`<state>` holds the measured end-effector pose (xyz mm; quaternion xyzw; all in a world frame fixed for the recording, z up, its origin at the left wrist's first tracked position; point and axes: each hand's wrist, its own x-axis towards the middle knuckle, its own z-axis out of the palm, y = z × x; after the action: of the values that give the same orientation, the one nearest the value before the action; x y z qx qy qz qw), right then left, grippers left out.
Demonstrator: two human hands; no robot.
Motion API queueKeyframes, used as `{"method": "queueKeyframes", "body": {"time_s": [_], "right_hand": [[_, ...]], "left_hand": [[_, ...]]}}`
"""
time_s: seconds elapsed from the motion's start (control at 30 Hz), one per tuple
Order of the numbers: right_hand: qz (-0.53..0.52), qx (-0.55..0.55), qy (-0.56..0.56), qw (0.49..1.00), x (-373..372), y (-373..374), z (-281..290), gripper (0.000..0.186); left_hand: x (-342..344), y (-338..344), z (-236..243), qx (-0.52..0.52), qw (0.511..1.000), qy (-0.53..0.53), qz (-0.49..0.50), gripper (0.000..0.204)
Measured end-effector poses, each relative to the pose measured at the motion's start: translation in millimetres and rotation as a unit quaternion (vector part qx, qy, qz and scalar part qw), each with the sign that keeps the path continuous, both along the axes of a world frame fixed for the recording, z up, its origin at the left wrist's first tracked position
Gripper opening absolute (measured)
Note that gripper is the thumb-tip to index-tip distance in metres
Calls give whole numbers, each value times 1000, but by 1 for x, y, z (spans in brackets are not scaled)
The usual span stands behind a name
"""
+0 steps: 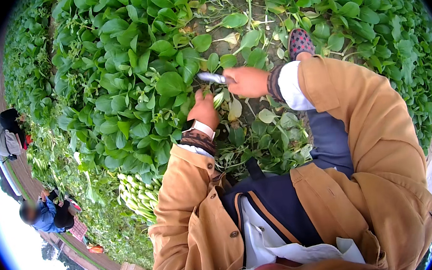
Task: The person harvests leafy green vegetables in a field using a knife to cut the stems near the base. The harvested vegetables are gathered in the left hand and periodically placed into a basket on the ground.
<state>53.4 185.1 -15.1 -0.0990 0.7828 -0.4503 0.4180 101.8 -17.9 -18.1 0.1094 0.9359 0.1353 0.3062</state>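
- Your right hand (pixel 246 82), fingers clenched round its handle, holds a knife (pixel 211 78); the blade points left, just above your left hand (pixel 203 111).
- Your left fingers seem to be grasping a plant (pixel 219 99); its pale stalks show at the hand's right side, though the fingertips are partly hidden.
- Leafy greens (pixel 113 72) grow thickly to the left of both hands.
- Loose leaves (pixel 278 122) lie on the soil below your right hand.
- Beside your left sleeve (pixel 181 179) is a pile of pale stems (pixel 138 193).
- Your patterned shoe (pixel 300 41) stands upper right of the knife.
- Two people work at far left.
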Motion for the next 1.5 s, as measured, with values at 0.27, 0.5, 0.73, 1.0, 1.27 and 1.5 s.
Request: {"method": "queueKeyframes", "body": {"time_s": [0.27,0.5,0.73,1.0,1.27,1.5], "right_hand": [[128,85,18,988,37,-28,-78,58],[167,101,-8,981,22,-52,-77,74],[-13,-48,-265,963,11,11,-46,44],[-255,-152,-67,953,3,14,3,42],[-264,-178,-149,936,24,-12,18,36],[13,18,14,1000,28,11,-16,30]], "left_hand": [[21,-18,-16,-98,993,-55,21,44],[20,-29,-28,-79,996,-19,25,50],[46,-16,38,92,993,65,19,55],[58,32,85,407,891,-90,182,43],[50,40,62,385,904,34,184,83],[41,7,51,231,970,-65,42,48]]}}
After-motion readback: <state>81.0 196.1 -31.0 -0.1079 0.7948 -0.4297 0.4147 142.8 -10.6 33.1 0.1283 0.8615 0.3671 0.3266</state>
